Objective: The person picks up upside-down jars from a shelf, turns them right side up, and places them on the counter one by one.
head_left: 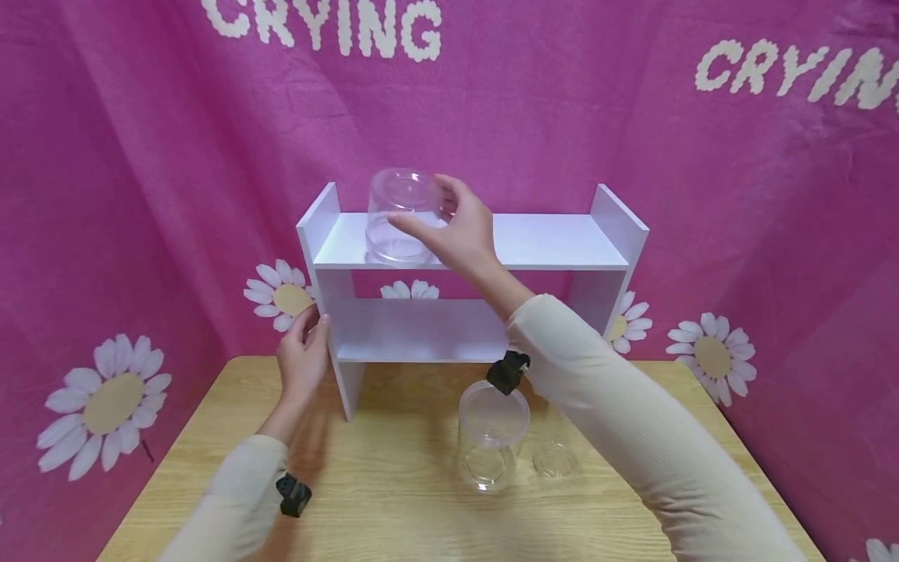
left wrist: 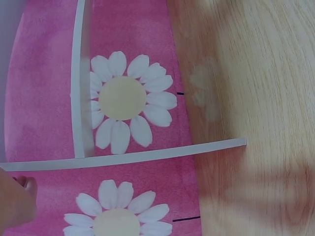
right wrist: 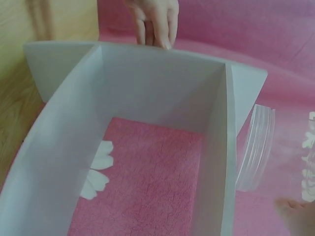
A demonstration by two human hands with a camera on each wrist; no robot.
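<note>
My right hand (head_left: 463,230) holds a clear plastic jar (head_left: 402,211) at the left part of the upper board of a white two-tier shelf (head_left: 541,238). Thumb and fingers reach round the jar's right side. In the right wrist view the jar's ribbed end (right wrist: 257,147) faces that board, and only part of the hand (right wrist: 298,216) appears at the lower right corner. My left hand (head_left: 303,355) rests against the outside of the shelf's left side panel, its fingertips touching near the front edge. The left wrist view catches only part of this hand (left wrist: 17,201).
On the wooden table (head_left: 393,484), in front of the shelf, stands another clear cylindrical container (head_left: 494,414) with a whitish top. A small clear round item (head_left: 555,459) is just right of it, near my right forearm. A pink daisy-print cloth (head_left: 534,101) hangs behind and at both sides.
</note>
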